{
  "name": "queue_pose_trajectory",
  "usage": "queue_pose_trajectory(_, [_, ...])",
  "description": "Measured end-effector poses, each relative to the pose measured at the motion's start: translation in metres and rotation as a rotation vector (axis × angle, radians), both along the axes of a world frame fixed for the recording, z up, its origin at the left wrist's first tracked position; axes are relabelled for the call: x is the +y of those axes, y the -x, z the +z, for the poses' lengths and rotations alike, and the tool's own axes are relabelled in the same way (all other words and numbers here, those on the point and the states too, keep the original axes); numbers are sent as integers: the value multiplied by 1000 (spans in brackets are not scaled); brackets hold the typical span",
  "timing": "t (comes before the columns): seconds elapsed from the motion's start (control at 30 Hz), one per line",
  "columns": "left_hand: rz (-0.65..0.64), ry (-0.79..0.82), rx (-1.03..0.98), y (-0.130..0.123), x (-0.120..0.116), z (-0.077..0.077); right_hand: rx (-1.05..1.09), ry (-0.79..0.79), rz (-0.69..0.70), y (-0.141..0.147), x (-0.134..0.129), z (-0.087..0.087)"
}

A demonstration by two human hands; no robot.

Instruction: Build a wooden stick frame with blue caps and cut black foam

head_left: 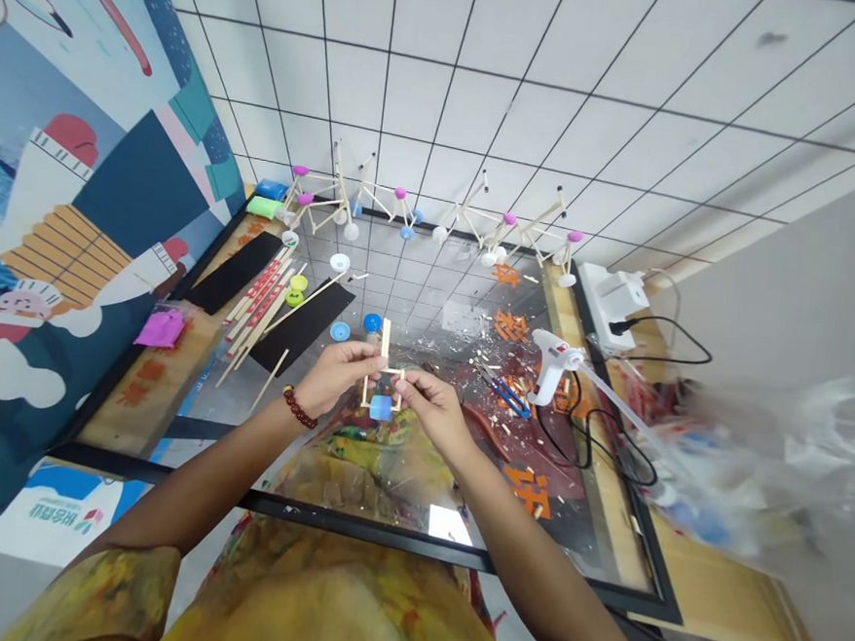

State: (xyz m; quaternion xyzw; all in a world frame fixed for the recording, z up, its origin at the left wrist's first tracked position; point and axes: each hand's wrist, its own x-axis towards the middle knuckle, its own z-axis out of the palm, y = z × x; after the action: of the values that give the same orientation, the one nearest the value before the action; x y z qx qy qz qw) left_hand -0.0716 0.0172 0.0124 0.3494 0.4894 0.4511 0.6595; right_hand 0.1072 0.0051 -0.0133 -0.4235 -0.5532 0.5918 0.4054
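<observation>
Between my two hands is a small frame of pale wooden sticks point(365, 390) with a blue bottle cap point(381, 409) at its near side. My left hand point(343, 373) pinches the frame near its upright stick. On the other side, my right hand point(428, 402) grips the frame's right corner with thumb and fingers. Just beyond my left hand lie a dark blue cap point(373, 323) and a lighter blue cap point(340, 331) on the glass tabletop point(415, 290).
Left are wooden sticks point(256, 313), black card point(310, 322) and yellow-green caps point(296, 289). Stick figures with caps point(406, 212) line the back wall. Right are blue-handled cutters point(508, 395), a white glue gun point(552, 363), cords, a power strip point(611, 299), and scattered wood scraps.
</observation>
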Motion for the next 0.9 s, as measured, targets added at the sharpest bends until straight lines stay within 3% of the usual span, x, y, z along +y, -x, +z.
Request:
queue_pose_trajectory(0.3, [99, -100, 127, -7, -3, -6, -23, -26, 8, 1, 0, -3])
queue_pose_trajectory(0.67, [76, 20, -97, -9, -8, -2, -24, -17, 0, 0, 0, -6])
queue_pose_trajectory(0.9, [121, 22, 0, -12, -8, -3, -69, -64, 12, -1, -2, -10])
